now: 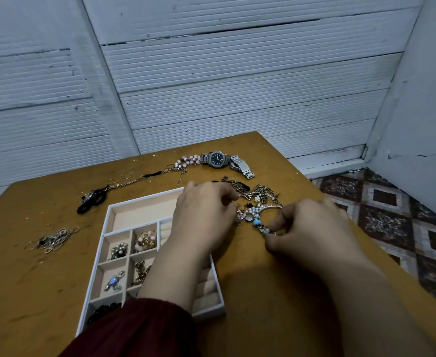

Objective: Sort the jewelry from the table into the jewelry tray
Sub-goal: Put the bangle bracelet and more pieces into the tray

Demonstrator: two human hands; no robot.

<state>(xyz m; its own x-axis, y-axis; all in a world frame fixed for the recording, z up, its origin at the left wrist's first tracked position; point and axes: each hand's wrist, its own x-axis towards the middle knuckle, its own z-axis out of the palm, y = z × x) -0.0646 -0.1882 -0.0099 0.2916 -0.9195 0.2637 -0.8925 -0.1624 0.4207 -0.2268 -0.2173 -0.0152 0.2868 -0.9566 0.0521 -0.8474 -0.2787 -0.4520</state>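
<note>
A white jewelry tray (109, 217) with beige compartments lies on the brown table (44, 279); several small cells hold pieces, its long top cell is bare. To its right sits a tangled heap of jewelry (255, 202) with a beaded piece carrying a blue stone (256, 222). My left hand (201, 220) reaches across the tray, its fingers pinched at the heap's left end. My right hand (309, 228) pinches the beaded piece just below the blue stone.
A silver watch (218, 158) and a pink bead bracelet (187, 161) lie at the table's far edge. A chain with a black cord (93, 199) and a pile of thin rings (53, 239) lie left of the tray. The table's right edge drops to patterned floor (392, 217).
</note>
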